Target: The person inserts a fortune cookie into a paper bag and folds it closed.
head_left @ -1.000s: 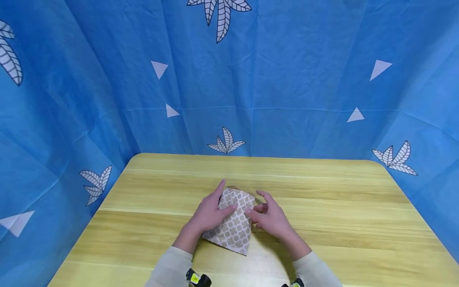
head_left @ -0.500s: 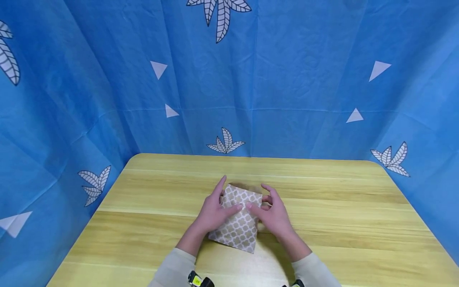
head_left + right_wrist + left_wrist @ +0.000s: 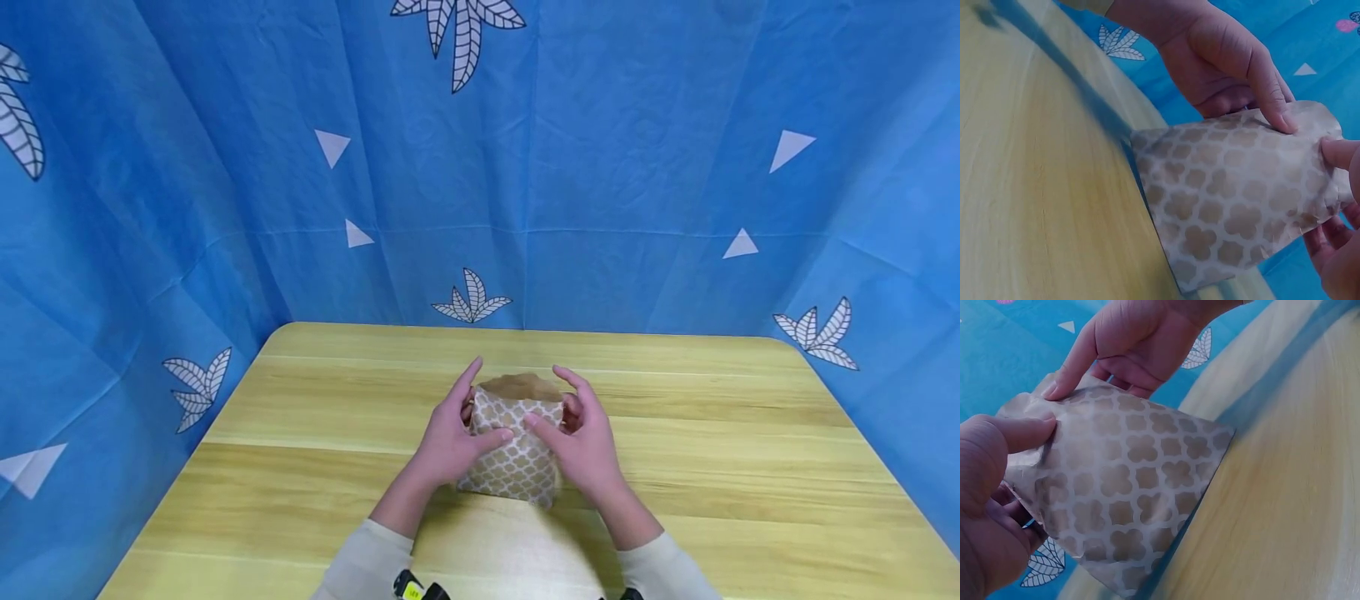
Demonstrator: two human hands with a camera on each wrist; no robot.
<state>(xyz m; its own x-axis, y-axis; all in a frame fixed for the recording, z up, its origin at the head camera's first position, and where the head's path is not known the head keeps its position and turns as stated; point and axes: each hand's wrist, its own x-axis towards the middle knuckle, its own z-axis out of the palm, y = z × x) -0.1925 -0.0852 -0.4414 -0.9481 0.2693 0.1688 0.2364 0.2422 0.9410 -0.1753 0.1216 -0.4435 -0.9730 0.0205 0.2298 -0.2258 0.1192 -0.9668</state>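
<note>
A flat brown paper bag (image 3: 510, 467) with a white quatrefoil print is held between both hands, its mouth parted at the top and plain brown paper showing inside. My left hand (image 3: 452, 437) grips its left side, thumb across the front and several fingers behind. On the opposite side, my right hand (image 3: 588, 442) holds it the same way, with the index finger raised off the edge. In the left wrist view the paper bag (image 3: 1122, 481) looks tilted, its bottom edge close to the table; the right wrist view cannot show me whether the paper bag (image 3: 1222, 206) touches it.
A light wooden table (image 3: 735, 450) with rounded far corners lies under the hands. Behind it and at both sides hangs a blue curtain (image 3: 615, 167) printed with white leaves and triangles. Long pale sleeves (image 3: 367, 558) cover the forearms.
The bag has shifted right and become more upright, and its mouth has parted. My right hand, earlier at the bag's edge, now holds it with the thumb on the front.
</note>
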